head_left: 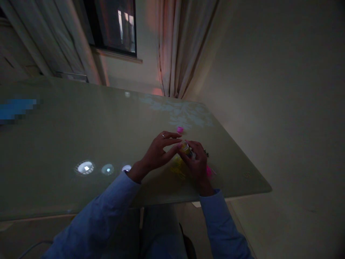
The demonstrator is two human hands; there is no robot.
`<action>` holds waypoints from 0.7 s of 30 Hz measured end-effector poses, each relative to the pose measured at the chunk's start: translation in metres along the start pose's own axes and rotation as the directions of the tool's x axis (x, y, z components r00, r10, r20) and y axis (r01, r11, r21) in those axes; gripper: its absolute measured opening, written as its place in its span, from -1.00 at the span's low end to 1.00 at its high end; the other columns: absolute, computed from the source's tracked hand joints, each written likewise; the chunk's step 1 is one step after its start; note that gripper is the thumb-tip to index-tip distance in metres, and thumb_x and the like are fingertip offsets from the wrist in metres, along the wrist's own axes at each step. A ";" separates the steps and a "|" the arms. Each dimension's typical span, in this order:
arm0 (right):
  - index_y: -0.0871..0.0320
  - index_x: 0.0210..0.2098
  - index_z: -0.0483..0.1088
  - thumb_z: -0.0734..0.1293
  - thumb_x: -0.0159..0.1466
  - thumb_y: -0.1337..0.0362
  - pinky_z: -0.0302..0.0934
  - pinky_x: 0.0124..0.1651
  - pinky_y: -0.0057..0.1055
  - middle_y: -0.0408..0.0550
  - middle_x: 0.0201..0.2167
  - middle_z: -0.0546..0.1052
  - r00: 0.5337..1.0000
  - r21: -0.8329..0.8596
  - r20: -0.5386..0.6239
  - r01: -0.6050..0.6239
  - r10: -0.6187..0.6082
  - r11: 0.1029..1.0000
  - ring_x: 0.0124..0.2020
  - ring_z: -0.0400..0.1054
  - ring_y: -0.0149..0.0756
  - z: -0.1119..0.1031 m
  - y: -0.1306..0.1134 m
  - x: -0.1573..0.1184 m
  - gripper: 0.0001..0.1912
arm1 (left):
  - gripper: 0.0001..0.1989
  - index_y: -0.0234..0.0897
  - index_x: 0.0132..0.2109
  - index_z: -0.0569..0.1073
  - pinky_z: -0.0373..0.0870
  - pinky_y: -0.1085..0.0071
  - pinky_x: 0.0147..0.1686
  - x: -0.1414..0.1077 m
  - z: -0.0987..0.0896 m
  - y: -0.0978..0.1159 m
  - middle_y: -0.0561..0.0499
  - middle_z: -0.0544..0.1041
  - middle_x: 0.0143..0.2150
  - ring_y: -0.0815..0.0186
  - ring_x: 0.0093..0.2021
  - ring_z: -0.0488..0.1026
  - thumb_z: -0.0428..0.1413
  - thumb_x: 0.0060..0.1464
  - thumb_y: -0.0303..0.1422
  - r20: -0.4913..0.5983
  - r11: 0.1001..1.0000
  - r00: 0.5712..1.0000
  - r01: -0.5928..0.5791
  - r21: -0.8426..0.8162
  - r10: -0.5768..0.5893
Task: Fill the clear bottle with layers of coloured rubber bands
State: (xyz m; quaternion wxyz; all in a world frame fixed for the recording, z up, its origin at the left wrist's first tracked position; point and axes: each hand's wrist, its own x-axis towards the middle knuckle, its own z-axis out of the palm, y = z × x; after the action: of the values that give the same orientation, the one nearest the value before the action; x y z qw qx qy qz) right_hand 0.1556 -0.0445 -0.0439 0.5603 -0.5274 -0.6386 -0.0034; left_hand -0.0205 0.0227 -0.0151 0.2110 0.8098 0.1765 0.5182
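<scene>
My right hand (197, 158) is closed around a small clear jar (184, 147) with something yellow inside, held tilted just above the table. My left hand (161, 149) reaches in from the left with its fingers stretched out and apart. Its thumb tip is at the jar's rim; whether it touches cannot be made out. Beyond the left fingertips stands a small pink cap-like piece (180, 129). Under the hands lies a loose patch of thin yellow pieces (178, 167). Pink strands (209, 172) show beside my right wrist, and small dark bits (206, 153) peek out behind that hand.
The glossy glass-topped table (54, 144) has its right corner close to a plain wall (283, 90). A blurred blue item (16, 109) lies at the far left. Curtains (175, 46) and a window (115, 25) are behind the table. The light is dim.
</scene>
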 end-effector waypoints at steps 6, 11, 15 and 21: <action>0.07 -0.04 0.52 0.52 0.18 0.10 0.40 -0.10 -0.23 -0.01 -0.13 0.58 0.975 0.207 -0.021 -0.213 0.222 0.955 -0.17 0.46 -0.21 0.002 0.006 -0.002 -0.61 | -0.65 -0.23 0.14 0.50 0.49 0.14 0.09 -0.002 -0.001 0.000 -0.20 0.56 0.09 0.15 0.11 0.51 0.20 0.25 -0.26 0.031 0.999 0.999 0.012 -0.033 -0.011; 0.07 -0.06 0.54 0.56 0.09 0.02 0.43 -0.09 -0.22 0.01 -0.11 0.62 0.920 0.487 -0.012 -0.338 0.393 0.805 -0.14 0.52 -0.17 0.003 0.019 0.000 -0.52 | -0.40 -0.24 0.24 0.38 0.51 0.21 0.00 -0.004 0.000 0.000 -0.23 0.51 0.16 0.13 0.12 0.48 0.31 0.12 -0.18 0.104 0.996 0.994 0.044 -0.077 -0.035; 0.05 -0.09 0.53 0.53 0.13 -0.05 0.45 -0.13 -0.26 -0.03 -0.16 0.63 0.913 0.543 0.027 -0.356 0.408 0.761 -0.17 0.53 -0.20 0.002 0.025 0.001 -0.55 | -0.29 -0.24 0.26 0.34 0.49 0.16 0.01 -0.006 0.003 -0.005 -0.24 0.50 0.15 0.10 0.10 0.49 0.35 0.04 -0.08 0.163 0.996 0.984 0.078 -0.040 -0.071; 0.07 -0.07 0.55 0.56 0.07 -0.05 0.48 -0.11 -0.20 0.01 -0.15 0.65 0.913 0.510 0.042 -0.370 0.407 0.777 -0.17 0.55 -0.16 0.002 0.023 -0.001 -0.49 | -0.33 -0.25 0.19 0.39 0.50 0.12 0.01 -0.012 0.011 -0.013 -0.22 0.54 0.11 0.07 0.09 0.51 0.35 0.03 -0.05 0.172 0.992 0.977 0.129 0.006 -0.128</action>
State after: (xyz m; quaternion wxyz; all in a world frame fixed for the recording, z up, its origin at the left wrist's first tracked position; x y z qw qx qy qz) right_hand 0.1695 -0.0334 -0.0592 0.6898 -0.4807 -0.4739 0.2617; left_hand -0.0166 0.0256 -0.0354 0.2605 0.8380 0.2082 0.4320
